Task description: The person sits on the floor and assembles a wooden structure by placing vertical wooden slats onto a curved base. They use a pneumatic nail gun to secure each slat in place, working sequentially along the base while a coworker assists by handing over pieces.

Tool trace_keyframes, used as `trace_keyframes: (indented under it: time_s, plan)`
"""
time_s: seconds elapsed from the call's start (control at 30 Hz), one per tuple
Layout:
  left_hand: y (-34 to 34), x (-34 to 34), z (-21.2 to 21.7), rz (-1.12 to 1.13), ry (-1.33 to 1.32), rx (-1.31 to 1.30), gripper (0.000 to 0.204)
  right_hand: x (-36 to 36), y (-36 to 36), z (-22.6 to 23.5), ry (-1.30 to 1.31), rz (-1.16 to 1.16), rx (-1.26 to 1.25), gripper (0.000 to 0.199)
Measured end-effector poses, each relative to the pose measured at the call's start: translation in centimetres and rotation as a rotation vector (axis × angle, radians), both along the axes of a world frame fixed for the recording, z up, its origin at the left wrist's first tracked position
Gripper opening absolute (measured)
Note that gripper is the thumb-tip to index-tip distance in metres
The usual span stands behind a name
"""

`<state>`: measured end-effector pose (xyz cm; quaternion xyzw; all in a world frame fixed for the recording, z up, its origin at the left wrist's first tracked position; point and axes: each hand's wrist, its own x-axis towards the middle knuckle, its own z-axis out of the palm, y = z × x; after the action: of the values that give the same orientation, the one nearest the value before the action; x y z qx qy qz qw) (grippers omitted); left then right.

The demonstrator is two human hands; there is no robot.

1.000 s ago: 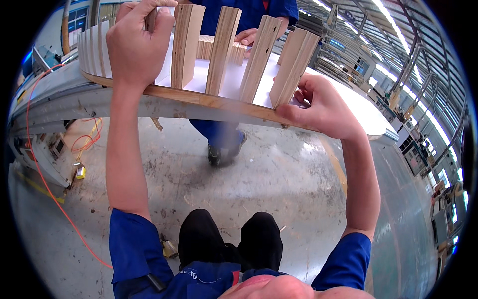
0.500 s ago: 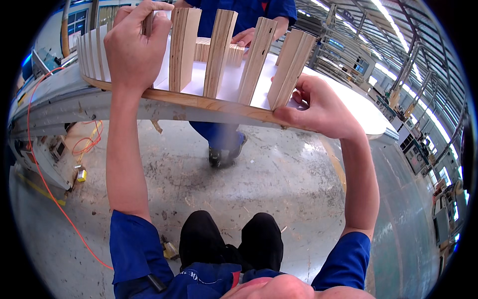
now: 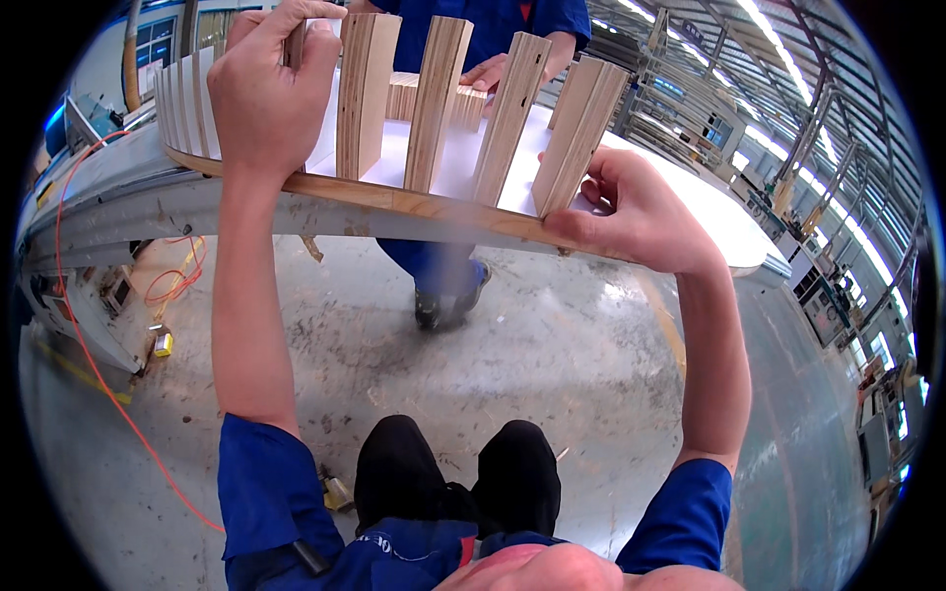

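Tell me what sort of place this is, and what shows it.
Most likely a woodworking shop or factory hall: plywood blocks stand on a white board, a high roof on steel trusses spans overhead, and the floor is scuffed.

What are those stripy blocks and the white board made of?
Stripy blocks: probably unpainted plywood; thin layers show along their edges. White board: perhaps wood with a smooth white coating; its tan front edge looks grainy, but the core is hidden.
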<state>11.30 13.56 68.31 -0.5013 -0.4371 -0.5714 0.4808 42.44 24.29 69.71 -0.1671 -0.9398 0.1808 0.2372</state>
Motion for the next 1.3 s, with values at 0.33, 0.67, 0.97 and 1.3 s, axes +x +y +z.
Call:
trace_keyframes:
  time_s: [0.33, 0.67, 0.97, 1.3]
  plan:
    - [0.1, 0.1, 0.5, -0.010, 0.003, 0.056, 0.017, 0.2, -0.2, 0.3, 0.012, 0.039, -0.015, 0.046]
    - [-0.5, 0.7, 0.4, -0.039, -0.048, 0.031, 0.016, 0.0, -0.7, 0.4, -0.021, 0.009, -0.038, 0.051]
    - [-0.1, -0.3, -0.1, 0.041, 0.044, 0.015, 0.018, 0.0, -0.4, 0.0, -0.007, 0.047, 0.062, 0.051]
    - [0.5, 1.2, 0.4, -0.132, -0.036, 0.096, 0.015, 0.0, 0.2, -0.3, 0.006, -0.009, 0.058, 0.058]
